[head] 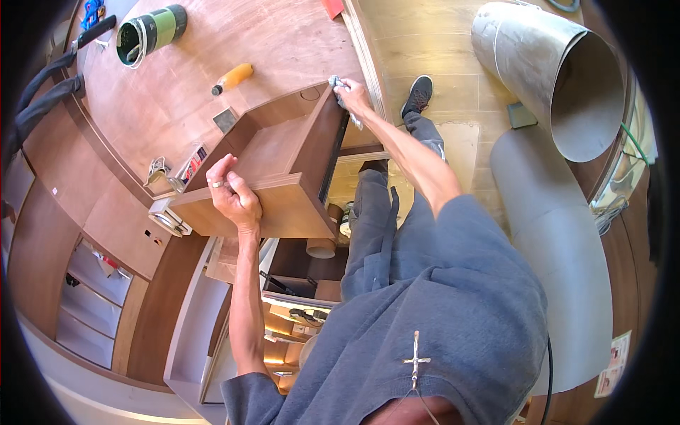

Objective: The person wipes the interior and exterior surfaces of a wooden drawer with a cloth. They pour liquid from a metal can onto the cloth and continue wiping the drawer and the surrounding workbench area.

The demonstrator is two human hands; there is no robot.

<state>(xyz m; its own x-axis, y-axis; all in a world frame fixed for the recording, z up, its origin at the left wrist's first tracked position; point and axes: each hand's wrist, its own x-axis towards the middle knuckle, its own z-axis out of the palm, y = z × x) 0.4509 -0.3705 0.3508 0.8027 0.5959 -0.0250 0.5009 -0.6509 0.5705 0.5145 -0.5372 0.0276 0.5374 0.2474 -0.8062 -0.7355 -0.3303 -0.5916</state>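
Note:
A brown wooden drawer (pixel 273 141) rests tilted at the edge of a wooden worktop (pixel 297 42). My left hand (pixel 234 196), with a ring on one finger, curls over the top edge of the drawer's front panel (pixel 281 212). At the far end of the drawer's right side panel (pixel 319 125), my right hand (pixel 351 98) grips a crumpled pale cloth (pixel 340 90) against the corner. A black slide rail (pixel 333 159) runs along the outside of that panel. Inside, the drawer's bottom shows bare, with a dark ring-shaped mark or loop (pixel 309 94) at the far end.
On the worktop lie an orange bottle (pixel 234 78), a tipped green-and-black bucket (pixel 154 34) and a small grey block (pixel 225 120). A rolled metal sheet (pixel 552 79) and a curved grey sheet (pixel 552 239) occupy the right. An open cabinet (pixel 305 260) is below the drawer.

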